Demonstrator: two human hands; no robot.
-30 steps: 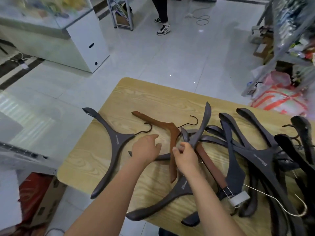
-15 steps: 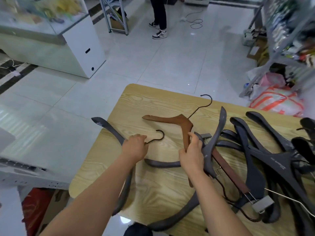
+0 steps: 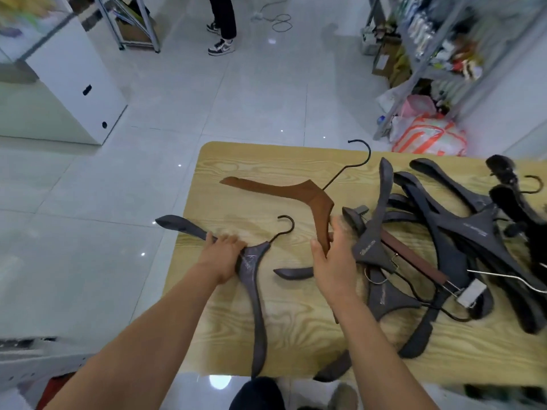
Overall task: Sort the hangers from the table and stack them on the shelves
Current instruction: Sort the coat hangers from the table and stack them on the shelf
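The wooden table (image 3: 266,335) stretches out under both forearms, and to the right of the right hand sits the biggest heap, a tangled pile of dark hangers (image 3: 461,238), arms crossing in every direction.

The left hand (image 3: 225,255) is curled shut over the neck of a dark grey hanger (image 3: 254,291). One arm of it runs up and away to the left, past the table's edge; the other runs down toward the near edge, and its black hook curls up just right of the knuckles.

The right hand (image 3: 334,261) grips the lower arm of a brown hanger (image 3: 296,193), fingers wrapped on it. That arm points back toward the wrist; the other stretches left beyond the fingertips, while the thin hook rises up and to the right.
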